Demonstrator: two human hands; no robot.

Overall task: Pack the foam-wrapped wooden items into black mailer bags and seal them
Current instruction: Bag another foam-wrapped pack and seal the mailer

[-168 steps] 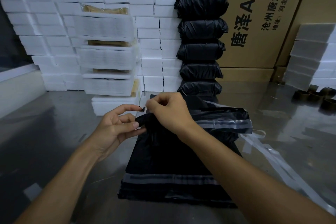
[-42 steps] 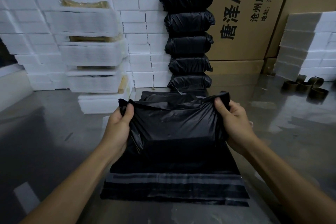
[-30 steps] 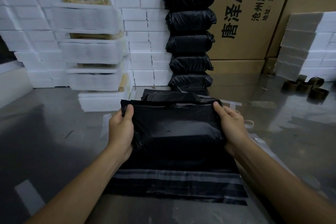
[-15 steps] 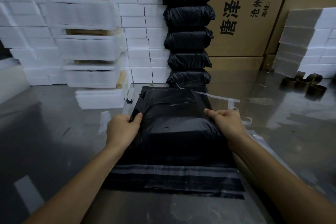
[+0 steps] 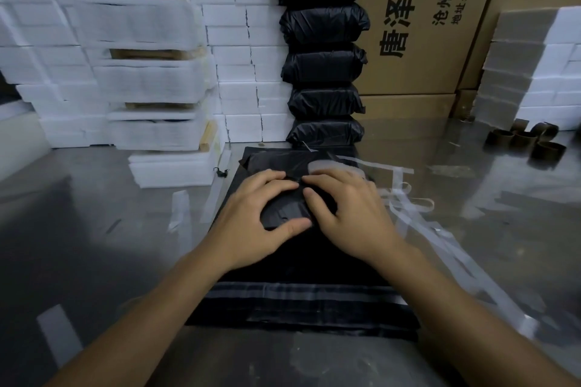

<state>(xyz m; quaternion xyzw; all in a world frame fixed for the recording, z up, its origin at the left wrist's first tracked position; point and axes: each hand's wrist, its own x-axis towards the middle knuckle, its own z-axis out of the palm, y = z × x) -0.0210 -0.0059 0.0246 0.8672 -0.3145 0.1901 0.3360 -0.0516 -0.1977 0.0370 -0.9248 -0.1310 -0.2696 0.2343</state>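
A filled black mailer bag [image 5: 286, 214] lies on a pile of flat black mailer bags [image 5: 301, 302] in front of me. My left hand [image 5: 254, 223] and my right hand [image 5: 349, 214] both press flat on top of it, side by side, fingertips almost touching over its folded flap. Behind it stands a column of several sealed black parcels [image 5: 323, 63]. To the left, foam-wrapped wooden items [image 5: 147, 78] are stacked, with wood showing at their ends.
White foam blocks [image 5: 239, 50] form a wall at the back left, more foam [image 5: 534, 72] at the right. Cardboard boxes [image 5: 418, 25] stand behind. Peeled clear strips [image 5: 418, 220] litter the metal table [image 5: 78, 229] to the right. Empty tape cores [image 5: 522, 141] sit far right.
Both hands slid in from the parcel's sides to its middle and now press the folded flap down. Earlier they gripped the bag's top corners and folded it over.
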